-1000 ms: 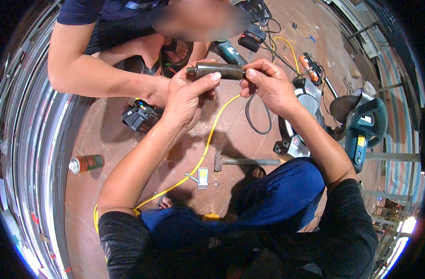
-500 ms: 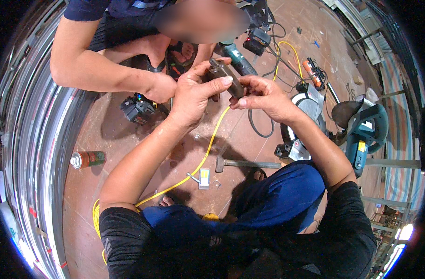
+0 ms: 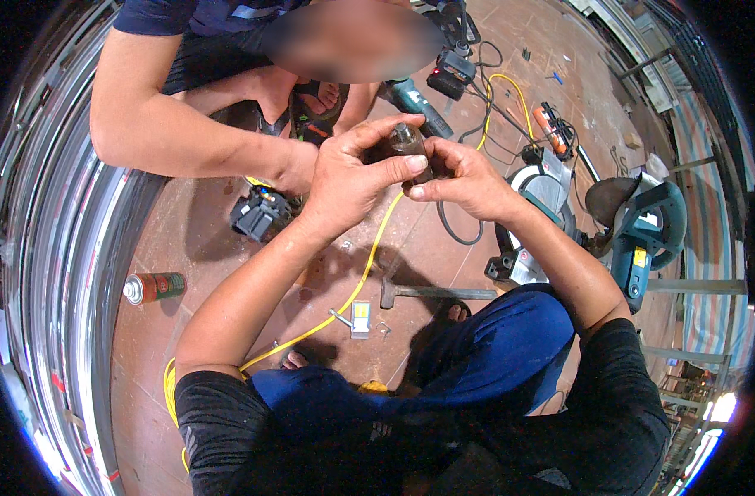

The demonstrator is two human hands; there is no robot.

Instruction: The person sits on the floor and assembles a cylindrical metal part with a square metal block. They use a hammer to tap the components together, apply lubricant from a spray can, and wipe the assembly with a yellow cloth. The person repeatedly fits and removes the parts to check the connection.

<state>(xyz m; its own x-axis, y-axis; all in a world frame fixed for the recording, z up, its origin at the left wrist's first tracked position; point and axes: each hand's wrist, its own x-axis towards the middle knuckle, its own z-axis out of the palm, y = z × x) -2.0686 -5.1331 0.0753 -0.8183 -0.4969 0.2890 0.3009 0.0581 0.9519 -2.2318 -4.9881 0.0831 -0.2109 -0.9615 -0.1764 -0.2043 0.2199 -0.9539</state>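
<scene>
A dark, greasy metal cylinder [image 3: 405,142] with a narrow stub at one end is held between my two hands, above the floor. My left hand [image 3: 357,174] wraps round it with the thumb across its near side. On its other side, my right hand [image 3: 460,178] closes fingers and thumb on its lower part. The cylinder's far side and lower end are partly hidden by my fingers. Just beyond, a co-worker's forearm [image 3: 228,149] reaches in beside my left hand; that person's hand is close to a black tool with a battery [image 3: 261,213].
A hammer [image 3: 443,293], a small metal block with a yellow label [image 3: 360,320] and a spray can [image 3: 154,288] lie on the tiled floor. A yellow cable [image 3: 369,269] crosses beneath my arms. Teal cutting saw [image 3: 642,240] at right; metal profiles [image 3: 71,248] at left.
The cylinder has turned in my hands, its stub end now pointing more toward me. The co-worker's hand and the black battery tool have shifted slightly right.
</scene>
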